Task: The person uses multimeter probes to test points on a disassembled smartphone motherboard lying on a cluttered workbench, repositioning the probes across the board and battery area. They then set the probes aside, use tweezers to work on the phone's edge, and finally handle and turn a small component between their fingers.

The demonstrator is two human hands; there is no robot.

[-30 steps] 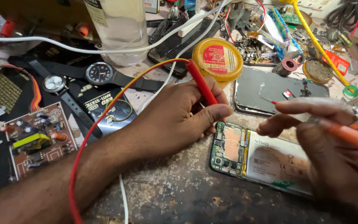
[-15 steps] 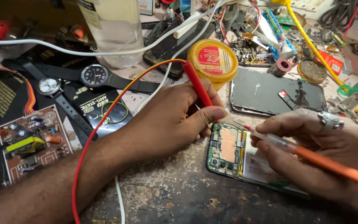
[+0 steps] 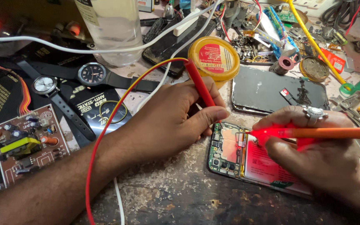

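Here the tabletop (image 3: pixel 176 196) is worn and scuffed, pale dust and scratches over a dark patchy top, crowded with repair clutter. The landmark is the opened phone (image 3: pixel 251 160), lying flat with its board bare. The left hand (image 3: pixel 176 118), just left of the phone, has its grip closed round a red probe (image 3: pixel 201 89), whose tip comes down at the phone's top-left edge; a red-and-yellow wire (image 3: pixel 105 133) loops back from the probe over the forearm. The right hand (image 3: pixel 313 152), over the phone's right part, has its grip closed on an orange tool (image 3: pixel 334 133) held nearly level, its lit red tip touching the phone's board and casting a red glow on it.

Just above the phone lies a dark phone back (image 3: pixel 280 93), and above-left of the phone a round yellow tin (image 3: pixel 213 58). Well to the left of the phone sit two wristwatches (image 3: pixel 92 75) on a black mat and a brown circuit board (image 3: pixel 26 146). A clear plastic bottle (image 3: pixel 113 29) stands well above-left, with a white cable (image 3: pixel 84 50) crossing before it. Above-right of the phone lie small parts, wires and tools in a heap; nothing of the room beyond shows.
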